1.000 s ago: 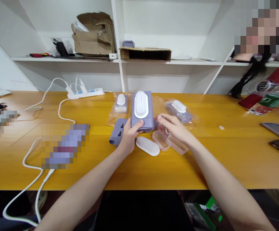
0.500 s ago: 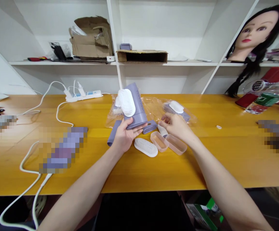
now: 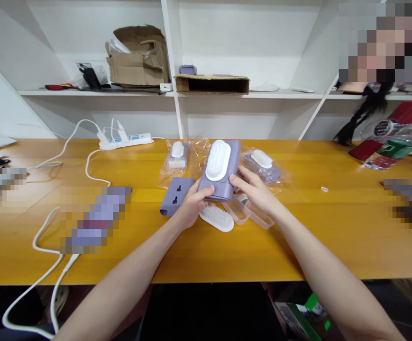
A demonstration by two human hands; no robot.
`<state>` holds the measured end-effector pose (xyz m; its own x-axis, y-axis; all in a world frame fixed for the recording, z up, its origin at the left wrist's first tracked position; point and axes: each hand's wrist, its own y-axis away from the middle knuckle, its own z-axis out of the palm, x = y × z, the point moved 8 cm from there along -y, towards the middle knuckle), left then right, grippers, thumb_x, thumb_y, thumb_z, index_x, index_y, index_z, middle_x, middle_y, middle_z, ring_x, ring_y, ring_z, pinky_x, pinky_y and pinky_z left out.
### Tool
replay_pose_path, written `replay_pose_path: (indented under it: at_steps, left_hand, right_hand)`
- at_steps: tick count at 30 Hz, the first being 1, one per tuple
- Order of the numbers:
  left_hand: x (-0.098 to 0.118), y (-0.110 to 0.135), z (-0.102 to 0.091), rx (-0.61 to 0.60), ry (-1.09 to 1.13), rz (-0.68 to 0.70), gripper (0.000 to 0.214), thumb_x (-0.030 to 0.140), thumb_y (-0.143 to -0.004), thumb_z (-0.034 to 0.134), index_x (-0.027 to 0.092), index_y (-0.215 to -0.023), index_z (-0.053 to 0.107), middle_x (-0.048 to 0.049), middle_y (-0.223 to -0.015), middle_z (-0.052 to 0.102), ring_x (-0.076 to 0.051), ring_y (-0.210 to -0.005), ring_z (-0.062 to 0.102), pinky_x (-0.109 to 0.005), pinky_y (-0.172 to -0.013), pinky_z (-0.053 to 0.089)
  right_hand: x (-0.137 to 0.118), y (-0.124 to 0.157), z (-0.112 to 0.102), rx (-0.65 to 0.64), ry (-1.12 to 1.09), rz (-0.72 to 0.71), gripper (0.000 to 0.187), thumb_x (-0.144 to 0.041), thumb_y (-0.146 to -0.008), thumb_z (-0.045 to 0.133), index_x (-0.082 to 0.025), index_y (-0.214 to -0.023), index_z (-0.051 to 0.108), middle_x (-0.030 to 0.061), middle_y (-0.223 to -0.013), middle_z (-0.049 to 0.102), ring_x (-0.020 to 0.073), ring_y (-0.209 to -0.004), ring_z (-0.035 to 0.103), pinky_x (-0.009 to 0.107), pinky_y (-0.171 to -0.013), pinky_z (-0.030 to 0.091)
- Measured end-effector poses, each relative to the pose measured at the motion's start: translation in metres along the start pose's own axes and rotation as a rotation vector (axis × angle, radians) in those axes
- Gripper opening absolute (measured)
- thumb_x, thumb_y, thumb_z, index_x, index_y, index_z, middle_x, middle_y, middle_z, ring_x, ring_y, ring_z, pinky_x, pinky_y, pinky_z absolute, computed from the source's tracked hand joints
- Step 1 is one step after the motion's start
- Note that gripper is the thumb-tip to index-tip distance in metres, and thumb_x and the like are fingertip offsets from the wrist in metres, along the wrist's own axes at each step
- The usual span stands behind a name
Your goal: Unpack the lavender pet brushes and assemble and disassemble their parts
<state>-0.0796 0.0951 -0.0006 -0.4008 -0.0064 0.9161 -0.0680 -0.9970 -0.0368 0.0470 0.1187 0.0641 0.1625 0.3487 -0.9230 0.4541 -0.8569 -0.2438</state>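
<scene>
Held above the surface [image 3: 191,255], a lavender case [image 3: 223,189] with a white bristle brush [image 3: 218,161] seated in its face: upright and squared to the view, no longer leaning left as 0.5 s earlier, and shifted rightward. Left grip [image 3: 196,204] clamped on the case's lower left corner, fingers wrapped around its bottom edge. Right grip [image 3: 253,189], apart from the case 0.5 s earlier, now closed against its right side, so 2 hands on 1 object.

Just left of the left grip, flat on the surface, a lavender slotted panel [image 3: 175,196] with 2 dark slots. Just below the case, a loose white scrubbing brush [image 3: 216,219], bristles up. Partly beneath the right grip, 2 translucent pink trays [image 3: 259,217]. Behind the case, a clear plastic bag [image 3: 177,156] on the left and another clear bag [image 3: 260,161] on the right, each around a white-topped part.
</scene>
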Motion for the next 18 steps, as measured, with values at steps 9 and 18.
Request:
replay_pose_path:
  at_steps: [9, 18]
  left_hand:
    - [0.012, 0.0, -0.002, 0.127, -0.104, 0.178, 0.053, 0.031, -0.069, 0.072, 0.018, -0.118, 0.057, -0.0088, -0.122, 0.063, -0.024, -0.106, 0.061, -0.032, -0.085, 0.048]
    - [0.014, 0.002, 0.006, 0.049, -0.13, 0.264, 0.06, 0.021, -0.074, 0.062, 0.019, -0.131, 0.046, -0.0102, -0.139, 0.051, -0.026, -0.133, 0.042, -0.04, -0.109, 0.035]
  right_hand:
    - [0.015, -0.001, 0.005, 0.038, -0.15, 0.077, 0.03, -0.046, -0.079, 0.062, -0.022, -0.094, 0.053, 0.0014, -0.08, 0.062, 0.0153, -0.068, 0.057, 0.03, -0.06, 0.049]
    - [0.003, 0.012, 0.025, -0.057, -0.261, 0.05, 0.063, -0.029, -0.072, 0.07, -0.026, -0.128, 0.039, 0.0105, -0.127, 0.055, 0.0237, -0.1, 0.061, 0.041, -0.076, 0.058]
